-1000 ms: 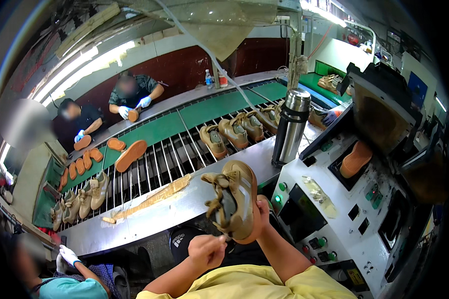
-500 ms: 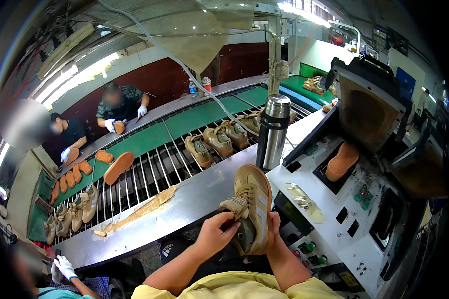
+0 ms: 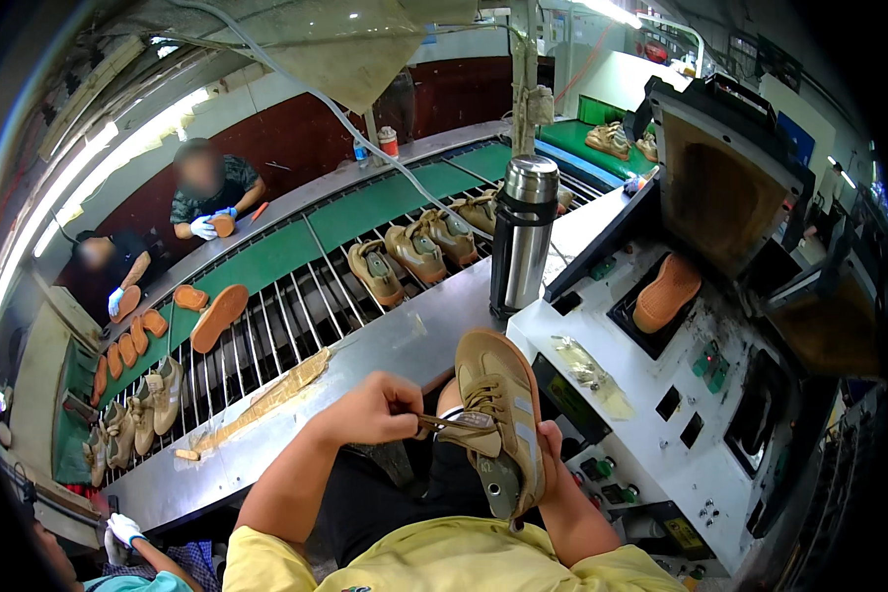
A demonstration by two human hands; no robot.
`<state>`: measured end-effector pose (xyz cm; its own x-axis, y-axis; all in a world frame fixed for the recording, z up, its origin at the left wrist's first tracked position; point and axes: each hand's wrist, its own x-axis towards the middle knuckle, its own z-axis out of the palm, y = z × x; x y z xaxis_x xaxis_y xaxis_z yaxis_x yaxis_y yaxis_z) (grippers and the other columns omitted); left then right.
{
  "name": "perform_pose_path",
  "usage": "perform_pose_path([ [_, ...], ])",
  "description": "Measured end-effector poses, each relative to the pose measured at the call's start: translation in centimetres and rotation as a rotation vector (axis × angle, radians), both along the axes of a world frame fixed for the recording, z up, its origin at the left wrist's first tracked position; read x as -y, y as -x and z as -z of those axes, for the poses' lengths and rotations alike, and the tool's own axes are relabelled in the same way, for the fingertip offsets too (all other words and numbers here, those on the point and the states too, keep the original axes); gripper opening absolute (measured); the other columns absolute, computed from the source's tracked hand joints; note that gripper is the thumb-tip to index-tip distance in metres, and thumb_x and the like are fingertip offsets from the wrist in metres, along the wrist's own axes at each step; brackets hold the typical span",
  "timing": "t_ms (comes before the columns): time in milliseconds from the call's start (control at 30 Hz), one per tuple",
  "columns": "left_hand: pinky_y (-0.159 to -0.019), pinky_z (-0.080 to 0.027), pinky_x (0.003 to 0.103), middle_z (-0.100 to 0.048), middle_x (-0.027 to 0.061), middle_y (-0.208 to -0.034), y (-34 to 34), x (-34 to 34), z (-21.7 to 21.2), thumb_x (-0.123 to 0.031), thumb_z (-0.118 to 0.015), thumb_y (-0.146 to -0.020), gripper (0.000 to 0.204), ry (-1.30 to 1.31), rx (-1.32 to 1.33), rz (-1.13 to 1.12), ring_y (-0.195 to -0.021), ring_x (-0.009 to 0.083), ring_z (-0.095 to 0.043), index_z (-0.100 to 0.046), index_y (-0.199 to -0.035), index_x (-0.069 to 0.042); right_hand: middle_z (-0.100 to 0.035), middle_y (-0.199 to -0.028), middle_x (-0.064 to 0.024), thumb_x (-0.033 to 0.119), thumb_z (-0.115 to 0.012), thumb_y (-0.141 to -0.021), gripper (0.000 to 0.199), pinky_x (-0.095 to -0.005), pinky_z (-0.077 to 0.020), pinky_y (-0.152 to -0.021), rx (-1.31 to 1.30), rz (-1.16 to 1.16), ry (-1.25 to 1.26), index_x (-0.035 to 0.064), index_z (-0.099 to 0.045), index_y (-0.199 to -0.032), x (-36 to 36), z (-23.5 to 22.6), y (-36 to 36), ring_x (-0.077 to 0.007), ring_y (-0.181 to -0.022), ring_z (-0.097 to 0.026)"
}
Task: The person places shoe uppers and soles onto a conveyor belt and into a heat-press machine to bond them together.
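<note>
A tan sneaker [image 3: 508,409] with pale side stripes and a gum sole is held toe-up in front of me. My right hand [image 3: 553,452] grips it along its right side near the heel. To its left, my left hand [image 3: 385,409] is closed on the shoelaces [image 3: 449,424], which stretch taut from the eyelets. A grey-green shoe last [image 3: 501,481] shows inside the shoe's opening. Some fingers of my right hand are hidden behind the shoe.
A roller conveyor [image 3: 296,296] with shoes and loose soles runs beyond the metal ledge [image 3: 395,340]. A steel thermos [image 3: 525,237] stands on the ledge. On the right is a pressing machine [image 3: 612,345] with raised lids, one sole in it. Gloved co-workers [image 3: 207,197] handle soles across the conveyor.
My left hand has moved from the shoe's tongue out to the left, drawing the laces with it. My right hand still holds the shoe.
</note>
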<state>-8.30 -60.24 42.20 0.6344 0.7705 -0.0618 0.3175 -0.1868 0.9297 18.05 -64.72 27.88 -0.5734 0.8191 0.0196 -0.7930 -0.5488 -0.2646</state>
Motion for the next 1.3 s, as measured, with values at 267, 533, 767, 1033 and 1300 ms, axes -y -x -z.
perform_pose_path([
  [267,-0.057,-0.038,0.024,-0.052,-0.0031,-0.067,-4.6,-5.8,5.7,-0.011,-0.063,-0.085,0.017,0.376,-0.007,0.030,-0.063,0.0062,-0.046,-0.057,-0.071,-0.004,-0.048,-0.134,-0.0230,0.044,-0.055,-0.078,0.080,-0.0461,-0.0436,-0.098,-0.048,-0.002,0.044,0.0010,-0.034,-0.142,4.2,0.9,-1.8,-0.0363,-0.116,-0.052],
  [533,-0.062,-0.047,0.029,-0.063,0.0033,-0.073,-3.1,-10.3,20.2,-0.014,-0.064,-0.087,0.014,-0.048,-0.045,-0.369,-0.068,0.0125,-0.058,-0.064,-0.085,0.000,-0.055,-0.124,-0.0244,0.027,-0.059,-0.075,0.067,-0.0489,-0.0441,-0.097,-0.192,0.494,-0.014,-0.0029,-0.043,-0.133,12.2,3.4,-15.9,-0.0380,-0.108,-0.057],
  [767,-0.056,-0.038,0.034,-0.052,0.0064,-0.060,9.2,-9.7,35.5,-0.019,-0.055,-0.091,0.029,-0.330,-0.083,-1.009,-0.058,0.0159,-0.045,-0.054,-0.069,0.001,-0.057,-0.124,-0.0103,0.011,-0.060,-0.057,0.089,-0.0310,-0.0459,-0.093,1.084,1.407,0.022,0.0072,-0.038,-0.144,16.9,-5.1,-35.6,-0.0225,-0.108,-0.057],
  [1033,-0.055,-0.039,0.035,-0.048,0.0069,-0.060,5.9,-9.2,35.7,-0.024,-0.051,-0.094,0.037,-0.339,-0.017,-1.181,-0.056,0.0167,-0.045,-0.049,-0.067,0.000,-0.065,-0.109,-0.0139,0.013,-0.070,-0.066,0.074,-0.0337,-0.0505,-0.080,2.108,1.384,0.277,0.0049,-0.047,-0.136,10.5,-13.8,-49.3,-0.0240,-0.097,-0.063],
  [1300,-0.041,-0.031,0.024,-0.041,-0.0014,-0.053,8.6,-9.0,36.3,-0.023,-0.050,-0.095,0.034,-0.179,0.189,-1.165,-0.044,0.0080,-0.038,-0.050,-0.067,-0.004,-0.059,-0.124,-0.0208,0.038,-0.073,-0.060,0.077,-0.0379,-0.0464,-0.093,2.628,0.795,0.677,0.0094,-0.056,-0.128,1.9,-11.9,-50.8,-0.0330,-0.115,-0.056],
])
